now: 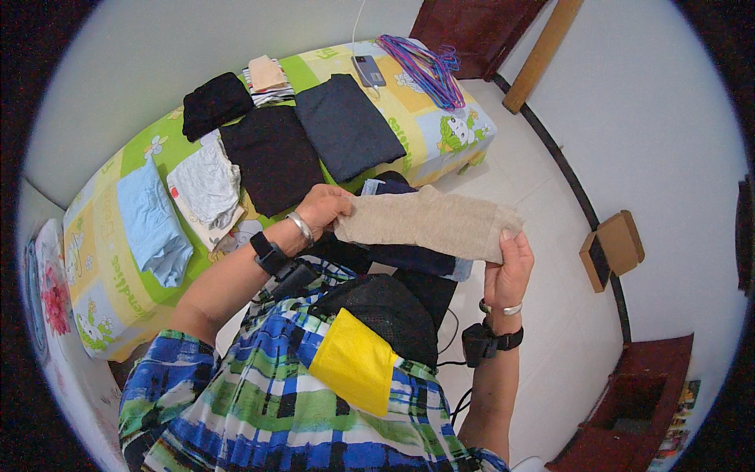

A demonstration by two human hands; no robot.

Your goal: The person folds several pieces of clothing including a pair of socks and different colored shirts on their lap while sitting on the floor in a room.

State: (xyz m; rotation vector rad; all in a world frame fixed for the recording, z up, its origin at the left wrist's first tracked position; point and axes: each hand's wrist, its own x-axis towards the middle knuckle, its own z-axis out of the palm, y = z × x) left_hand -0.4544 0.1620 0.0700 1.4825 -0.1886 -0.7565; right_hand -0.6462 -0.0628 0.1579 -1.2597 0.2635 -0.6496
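Observation:
A beige knit sock (422,221) is stretched flat between my two hands above my lap. My left hand (323,209) pinches one end, and my right hand (513,259) grips the other, wider end with the thumb on top. Beneath it, a dark navy cloth item (407,259) with light blue ends lies across my legs, partly hidden by the sock. A folded black garment (271,156) lies on the bed just beyond my left hand, with a folded dark grey garment (349,127) to its right.
The bed (413,168) bears a light blue folded garment (153,221), a pale grey one (206,183), a smaller black one (217,105), a striped stack (271,82), a phone (369,71) on a cable and bundled hangers (424,74). An open cardboard box (613,248) stands by the wall.

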